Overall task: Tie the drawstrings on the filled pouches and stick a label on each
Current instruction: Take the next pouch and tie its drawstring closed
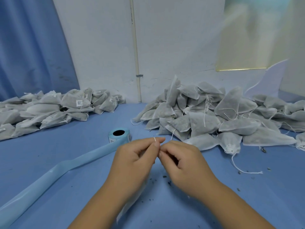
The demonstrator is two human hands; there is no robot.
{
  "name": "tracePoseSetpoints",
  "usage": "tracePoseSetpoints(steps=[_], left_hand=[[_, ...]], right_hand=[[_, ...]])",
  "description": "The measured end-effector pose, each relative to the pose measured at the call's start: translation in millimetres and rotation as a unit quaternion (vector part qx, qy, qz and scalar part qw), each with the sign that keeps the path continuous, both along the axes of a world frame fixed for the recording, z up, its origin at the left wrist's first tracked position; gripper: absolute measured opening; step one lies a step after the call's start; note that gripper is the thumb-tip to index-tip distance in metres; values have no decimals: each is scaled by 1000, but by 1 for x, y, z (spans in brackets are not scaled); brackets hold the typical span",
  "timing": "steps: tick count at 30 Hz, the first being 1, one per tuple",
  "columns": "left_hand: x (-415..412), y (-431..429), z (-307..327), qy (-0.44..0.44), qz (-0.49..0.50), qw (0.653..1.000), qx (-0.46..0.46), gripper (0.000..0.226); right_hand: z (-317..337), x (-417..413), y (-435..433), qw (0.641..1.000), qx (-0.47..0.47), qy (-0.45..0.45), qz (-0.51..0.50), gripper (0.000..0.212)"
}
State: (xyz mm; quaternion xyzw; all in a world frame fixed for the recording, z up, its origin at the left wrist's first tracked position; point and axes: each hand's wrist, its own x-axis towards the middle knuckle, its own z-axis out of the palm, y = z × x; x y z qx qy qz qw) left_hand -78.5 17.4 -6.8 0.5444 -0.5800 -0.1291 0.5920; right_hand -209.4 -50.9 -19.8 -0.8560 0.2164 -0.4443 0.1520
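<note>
My left hand (135,161) and my right hand (183,161) meet over the blue table, fingertips together. Both pinch a thin white drawstring (155,140), which loops over my left forefinger. The white mesh pouch (132,204) it belongs to hangs under my left hand and wrist, mostly hidden. A blue label roll (119,133) stands just beyond my hands, its backing strip (54,171) trailing toward the lower left.
A heap of untied filled pouches (222,116) with loose strings lies at the right. A pile of labelled pouches (49,109) lies at the far left. Dark crumbs (166,179) dot the blue table (247,195). White wall and blue curtain stand behind.
</note>
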Motion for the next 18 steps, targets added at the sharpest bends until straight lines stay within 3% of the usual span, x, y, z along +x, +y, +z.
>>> tracePoseSetpoints(steps=[1, 3, 8, 10, 13, 16, 18], left_hand=[[2, 1, 1, -90, 46, 995, -19, 22], [7, 1, -1, -192, 73, 978, -21, 25], [11, 2, -3, -267, 39, 962, 30, 42], [6, 6, 0, -194, -10, 979, 68, 36], [1, 8, 12, 41, -110, 977, 177, 23], [8, 7, 19, 309, -255, 887, 228, 19], [16, 5, 20, 429, -305, 820, 224, 20]], right_hand=[[0, 0, 2, 1000, -18, 12, 3, 22], [2, -1, 5, 999, -44, 9, 8, 24], [8, -5, 2, 997, -56, -44, -26, 14], [8, -5, 1, 998, -35, -51, -33, 13], [4, -2, 2, 993, 73, -95, -1, 19], [4, 1, -1, 971, 206, -117, 25, 24], [3, 2, -3, 969, 226, -103, -2, 22]])
